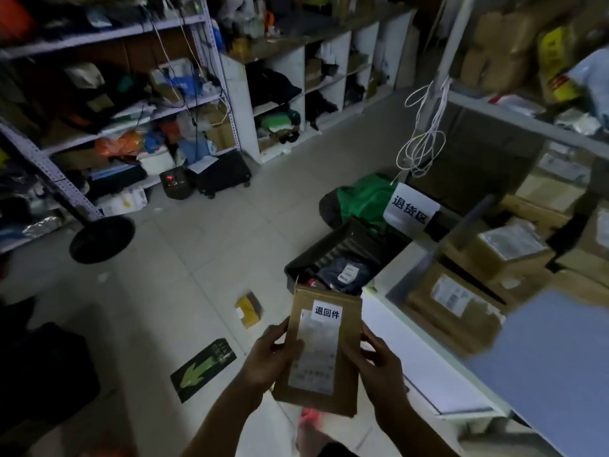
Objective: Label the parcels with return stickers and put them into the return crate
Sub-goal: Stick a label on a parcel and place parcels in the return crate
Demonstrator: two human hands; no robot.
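I hold a flat brown cardboard parcel [342, 387] in both hands at the bottom centre. It carries a long shipping label and a small white return sticker [327, 312] near its top. My left hand [268, 356] grips its left edge, thumb on the front. My right hand [375, 359] grips its right edge. Just beyond the parcel's top stands a black crate [336, 250] on the floor, holding a dark bagged parcel [346, 273] with white labels. A white paper sign [410, 207] hangs behind the crate.
A small yellow-brown parcel [248, 309] lies on the floor left of the crate. Brown boxes [458, 308] fill the low shelf at right. A green bag [362, 196] sits behind the crate. Cluttered shelves line the left and back walls; a round black stand base [102, 239] rests at left.
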